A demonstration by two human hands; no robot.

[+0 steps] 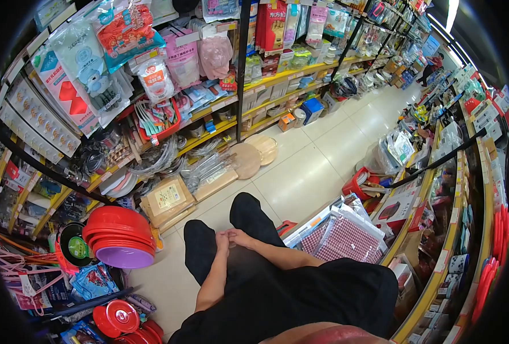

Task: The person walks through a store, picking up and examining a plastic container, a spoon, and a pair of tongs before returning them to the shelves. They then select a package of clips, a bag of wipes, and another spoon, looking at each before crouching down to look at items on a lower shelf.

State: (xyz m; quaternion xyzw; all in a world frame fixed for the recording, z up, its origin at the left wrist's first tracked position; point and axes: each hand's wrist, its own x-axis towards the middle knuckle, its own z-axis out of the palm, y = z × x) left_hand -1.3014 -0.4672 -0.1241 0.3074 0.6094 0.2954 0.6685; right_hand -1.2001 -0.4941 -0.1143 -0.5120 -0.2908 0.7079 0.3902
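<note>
My left hand [222,241] and my right hand [240,237] meet in front of me, above my dark trousers [247,213] and between the knees. Their fingers are closed and pressed against each other, and no object shows in either hand. Small details of the fingers are hard to make out at this size. To the right of my knees lie packs of red-and-white checked cloth [349,236] in clear plastic. Left of my knees, wooden cutting boards [167,200] lean at the foot of the shelf.
Stacked red basins [120,229] with a purple one stand at the left, near a frying pan [74,243]. Red lidded tubs [117,318] sit below them. Shelves of packaged goods [289,71] line both sides of the tiled aisle [300,166]. A person [432,67] is far down it.
</note>
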